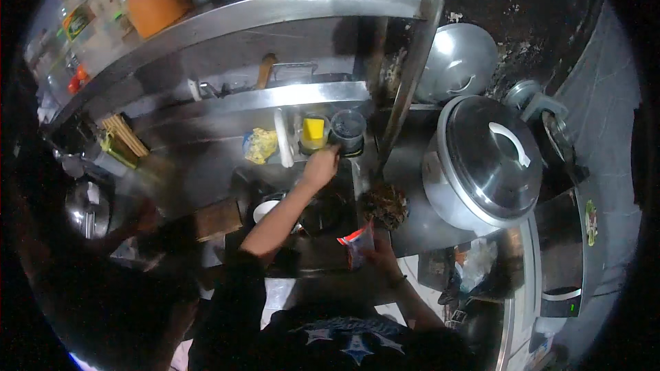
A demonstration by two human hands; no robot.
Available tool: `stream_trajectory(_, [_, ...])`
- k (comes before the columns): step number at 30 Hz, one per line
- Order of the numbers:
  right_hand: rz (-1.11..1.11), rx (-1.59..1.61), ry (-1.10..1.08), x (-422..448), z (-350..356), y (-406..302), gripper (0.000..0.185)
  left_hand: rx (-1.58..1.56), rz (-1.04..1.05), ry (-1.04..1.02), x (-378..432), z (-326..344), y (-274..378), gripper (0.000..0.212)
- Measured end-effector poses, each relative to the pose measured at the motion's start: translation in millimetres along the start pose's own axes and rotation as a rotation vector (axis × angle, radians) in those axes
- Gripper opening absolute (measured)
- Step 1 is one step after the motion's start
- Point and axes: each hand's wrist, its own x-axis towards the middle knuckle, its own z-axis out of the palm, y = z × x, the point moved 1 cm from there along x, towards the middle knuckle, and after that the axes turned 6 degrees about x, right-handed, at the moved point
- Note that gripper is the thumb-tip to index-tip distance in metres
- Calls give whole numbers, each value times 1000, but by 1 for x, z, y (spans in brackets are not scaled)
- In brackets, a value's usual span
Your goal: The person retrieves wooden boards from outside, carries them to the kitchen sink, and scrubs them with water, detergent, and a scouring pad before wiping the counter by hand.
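My left hand (320,167) reaches to the back rim of the dark sink (330,206), its fingers beside a clear plastic cup (347,128). Whether the fingers hold anything cannot be told. A yellow sponge (313,129) sits in a container left of that cup. My right hand (380,255) grips a clear plastic packet with a red edge (360,245) over the sink's right front part. A white bowl (265,211) lies in the sink, partly behind my left forearm. Just beyond the packet, a dark scouring pad or tangled clump (385,207) rests on the steel counter.
A large lidded metal pot (484,165) stands at right, a wok-like pan (456,64) behind it. A steel shelf (289,5) with bottles and jars crosses above. A crumpled yellow cloth (260,145) lies behind the sink; a wooden board (218,220) is at left. Another person's arm shows at lower left.
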Motion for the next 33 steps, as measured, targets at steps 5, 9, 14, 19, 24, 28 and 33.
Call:
stream_trajectory(5, [-359,-244,182,-28,-9,25,48,141,-45,-210,110,69,-31,17])
stream_trajectory(9, [-104,643,263,-48,-6,47,53,434,221,-427,154,126,-28,20])
stream_trajectory(14, [-32,395,338,-31,-8,32,50,576,105,-420,159,134,-60,19])
stream_trajectory(19, [24,104,433,-34,-1,-7,54,620,117,-253,167,59,-18,16])
stream_trajectory(24, [-1,286,203,-20,-3,12,42,393,75,-109,159,22,-32,17])
stream_trajectory(28, [3,290,200,-18,0,8,41,382,55,-111,152,20,-47,17])
stream_trajectory(33, [-45,325,213,-25,-5,18,43,411,79,-130,142,22,-32,10])
